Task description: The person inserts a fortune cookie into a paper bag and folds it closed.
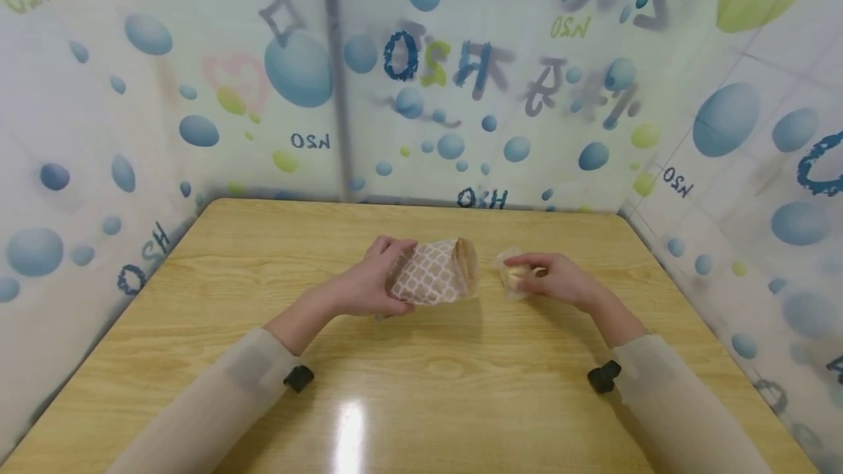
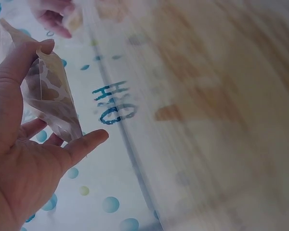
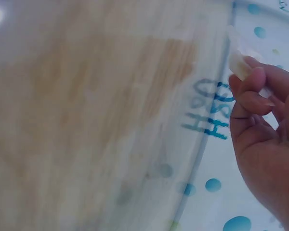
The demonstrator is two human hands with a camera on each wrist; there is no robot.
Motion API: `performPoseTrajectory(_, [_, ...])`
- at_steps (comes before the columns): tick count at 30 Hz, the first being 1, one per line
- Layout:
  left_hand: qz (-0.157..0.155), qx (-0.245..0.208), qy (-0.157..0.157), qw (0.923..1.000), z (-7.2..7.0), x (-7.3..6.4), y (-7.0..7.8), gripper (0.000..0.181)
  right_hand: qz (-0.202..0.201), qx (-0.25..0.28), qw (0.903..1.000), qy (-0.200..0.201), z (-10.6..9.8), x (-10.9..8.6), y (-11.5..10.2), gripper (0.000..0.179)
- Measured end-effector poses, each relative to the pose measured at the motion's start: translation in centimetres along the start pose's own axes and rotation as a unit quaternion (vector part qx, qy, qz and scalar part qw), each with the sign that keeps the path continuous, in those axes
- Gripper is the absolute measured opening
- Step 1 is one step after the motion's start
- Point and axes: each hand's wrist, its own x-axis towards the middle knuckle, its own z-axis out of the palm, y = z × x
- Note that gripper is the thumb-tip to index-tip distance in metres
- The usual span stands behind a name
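Tan paper bag with a white lattice print [image 1: 428, 275] sits in the left hand [image 1: 370, 287], whose fingers and thumb are curled round its one end and grip it from either side. Its gaping mouth lies beyond those fingertips, turned toward the right hand [image 1: 558, 281]. Just past that mouth, the thumb and curled fingers of the right hand pinch a small pale-cream piece in a translucent wrapper [image 1: 511, 279]. The piece and the bag are apart, with a short gap between them; whether the piece touches anything under the right fingertips cannot be told.

The step in hand looks to be lining up the two: the bag is steadied with its mouth open, and the piece is held near it. The next move seems to call for a light left grip, since thin paper could crumple and narrow the mouth, and a secure right pinch on the loose wrapper.

Glossy light-wood tabletop [image 1: 448, 379] spreads under both hands and on past the fingertips. Farther off, well beyond the fingers, rises white sheeting [image 1: 257, 174] printed with blue and green ovals and reversed lettering.
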Motion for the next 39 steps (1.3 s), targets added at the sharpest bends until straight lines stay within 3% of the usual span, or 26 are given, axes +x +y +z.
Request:
performPoseTrajectory(5, [-0.001,0.0,0.002,1.0,0.0,0.0,0.1,0.11,0.0,0.05,0.9985,0.02,0.2,-1.0,-0.8,0.05])
performPoseTrajectory(10, [-0.001,0.0,0.002,1.0,0.0,0.0,0.1,0.11,-0.014,0.062,0.9975,0.03,0.3,-2.0,-1.8,0.049])
performPoseTrajectory(19, [0.0,0.0,0.001,1.0,0.0,0.0,0.0,0.111,-0.041,0.093,0.9909,0.088,0.4,-3.8,-4.7,0.042])
performPoseTrajectory(28, [-0.003,-0.005,-0.001,1.0,-0.1,-0.1,0.4,0.111,-0.069,0.139,0.9866,0.052,0.6,-4.5,-7.2,0.042])
performPoseTrajectory(39, [-0.003,-0.003,-0.008,1.0,0.3,0.1,0.4,0.109,-0.075,0.074,0.9937,0.039,2.1,-3.4,-8.3,0.037])
